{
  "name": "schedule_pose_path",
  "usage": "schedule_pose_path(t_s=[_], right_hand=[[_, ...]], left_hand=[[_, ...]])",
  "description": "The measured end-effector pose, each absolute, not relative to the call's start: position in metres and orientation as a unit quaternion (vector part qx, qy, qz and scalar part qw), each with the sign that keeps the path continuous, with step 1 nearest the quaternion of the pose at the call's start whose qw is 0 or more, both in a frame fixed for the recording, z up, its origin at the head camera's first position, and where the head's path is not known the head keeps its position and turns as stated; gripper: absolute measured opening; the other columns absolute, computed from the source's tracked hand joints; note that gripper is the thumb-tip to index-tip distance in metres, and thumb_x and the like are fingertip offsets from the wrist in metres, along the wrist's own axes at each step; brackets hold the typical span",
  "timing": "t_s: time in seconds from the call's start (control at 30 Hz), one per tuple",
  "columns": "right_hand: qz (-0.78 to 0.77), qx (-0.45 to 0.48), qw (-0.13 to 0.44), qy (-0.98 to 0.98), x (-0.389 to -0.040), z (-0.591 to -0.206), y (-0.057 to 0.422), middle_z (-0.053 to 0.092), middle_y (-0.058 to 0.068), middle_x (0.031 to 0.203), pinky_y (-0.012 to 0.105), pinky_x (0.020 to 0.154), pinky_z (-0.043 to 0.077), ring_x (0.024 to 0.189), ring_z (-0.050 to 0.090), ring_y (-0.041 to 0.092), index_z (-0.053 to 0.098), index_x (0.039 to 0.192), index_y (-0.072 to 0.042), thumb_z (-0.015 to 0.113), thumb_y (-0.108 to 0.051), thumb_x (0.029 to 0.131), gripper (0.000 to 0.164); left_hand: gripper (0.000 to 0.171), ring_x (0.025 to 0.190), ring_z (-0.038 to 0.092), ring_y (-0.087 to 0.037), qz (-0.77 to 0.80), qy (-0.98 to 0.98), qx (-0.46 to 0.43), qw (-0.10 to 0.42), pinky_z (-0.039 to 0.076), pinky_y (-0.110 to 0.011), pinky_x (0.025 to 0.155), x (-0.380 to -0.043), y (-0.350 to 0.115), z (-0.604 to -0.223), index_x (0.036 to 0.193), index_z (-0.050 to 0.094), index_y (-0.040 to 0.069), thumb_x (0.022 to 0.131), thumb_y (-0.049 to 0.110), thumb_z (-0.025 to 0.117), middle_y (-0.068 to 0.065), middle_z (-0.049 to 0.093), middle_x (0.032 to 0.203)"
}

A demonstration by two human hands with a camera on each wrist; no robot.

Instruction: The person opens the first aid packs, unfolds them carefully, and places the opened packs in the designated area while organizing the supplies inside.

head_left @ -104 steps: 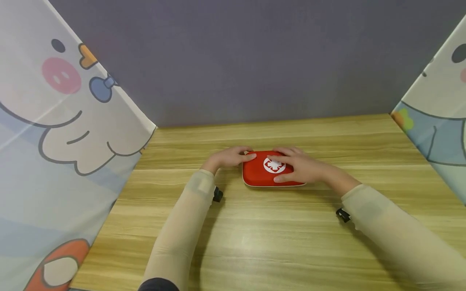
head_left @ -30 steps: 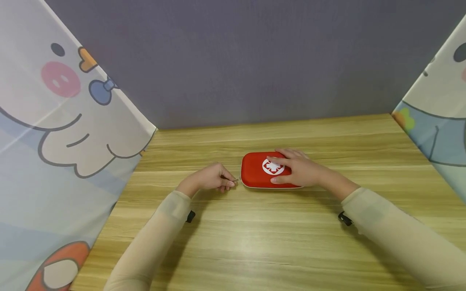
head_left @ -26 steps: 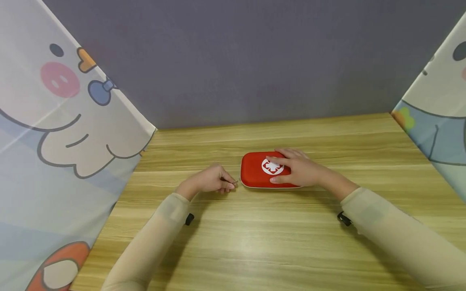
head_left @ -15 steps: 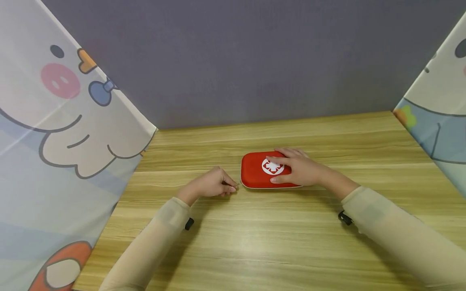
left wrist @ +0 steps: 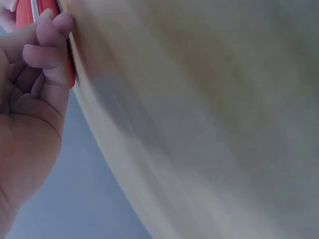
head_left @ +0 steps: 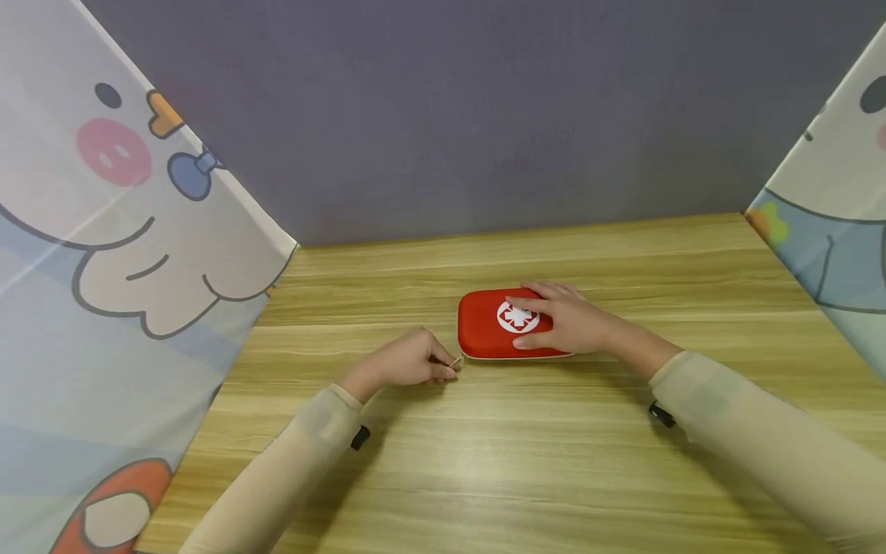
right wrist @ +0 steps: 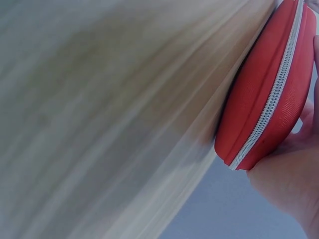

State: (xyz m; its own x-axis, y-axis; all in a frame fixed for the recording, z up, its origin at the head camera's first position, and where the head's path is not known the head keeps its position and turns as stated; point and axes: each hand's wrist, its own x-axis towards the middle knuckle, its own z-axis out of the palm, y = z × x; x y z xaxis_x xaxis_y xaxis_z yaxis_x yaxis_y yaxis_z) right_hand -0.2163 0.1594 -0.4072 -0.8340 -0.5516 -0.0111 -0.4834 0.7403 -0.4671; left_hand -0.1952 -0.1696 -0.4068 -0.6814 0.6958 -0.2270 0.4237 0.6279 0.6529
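A red zippered first-aid case (head_left: 481, 327) with a white cross emblem lies flat on the wooden table. My left hand (head_left: 411, 360) pinches a thin pale zipper pull (head_left: 455, 360) at the case's front left corner. Spread across the case's right part, the fingers of my right hand (head_left: 577, 322) rest on its top. In the right wrist view a silver zipper (right wrist: 275, 94) runs closed along the visible side of the case. The left wrist view shows my curled left fingers (left wrist: 47, 47) in front of the red case, with the pull hidden there.
The wooden table (head_left: 477, 462) extends around the case on all sides. A grey panel (head_left: 484, 115) rises along its far edge. Cartoon-printed cloths (head_left: 138, 231) flank the table left and right. A small black device (head_left: 360, 438) sits under the left wrist.
My left hand first lay on the case's left end, then gripped the zipper pull beside it. It has since slid toward the front left corner. The right hand stays on the case.
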Motion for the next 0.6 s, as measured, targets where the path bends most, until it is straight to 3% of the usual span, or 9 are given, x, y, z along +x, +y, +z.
schedule_pose_path(t_s=[0.3,0.6], right_hand=[[-0.223,-0.273,0.073,0.933,-0.217,-0.407,0.158,0.032,0.018,0.172,0.07,0.127,0.015,0.157,0.026,0.052,0.049,0.161,-0.028,0.077,-0.059,0.092,0.082],[-0.219,-0.278,0.068,0.933,-0.216,-0.406,0.156,0.033,0.019,0.172,0.07,0.127,0.015,0.157,0.027,0.052,0.05,0.161,-0.026,0.076,-0.057,0.093,0.079]], left_hand=[[0.011,0.053,0.056,-0.003,0.337,0.858,0.317,0.222,0.045,-0.019,0.053,-0.18,-0.149,-0.42,0.089,0.082,0.014,0.099,0.016,0.077,0.004,0.065,0.065],[0.014,0.053,0.048,0.002,0.312,0.886,0.305,0.16,0.04,-0.016,0.053,-0.164,-0.113,-0.423,0.086,0.081,0.014,0.099,0.015,0.076,0.006,0.065,0.063]])
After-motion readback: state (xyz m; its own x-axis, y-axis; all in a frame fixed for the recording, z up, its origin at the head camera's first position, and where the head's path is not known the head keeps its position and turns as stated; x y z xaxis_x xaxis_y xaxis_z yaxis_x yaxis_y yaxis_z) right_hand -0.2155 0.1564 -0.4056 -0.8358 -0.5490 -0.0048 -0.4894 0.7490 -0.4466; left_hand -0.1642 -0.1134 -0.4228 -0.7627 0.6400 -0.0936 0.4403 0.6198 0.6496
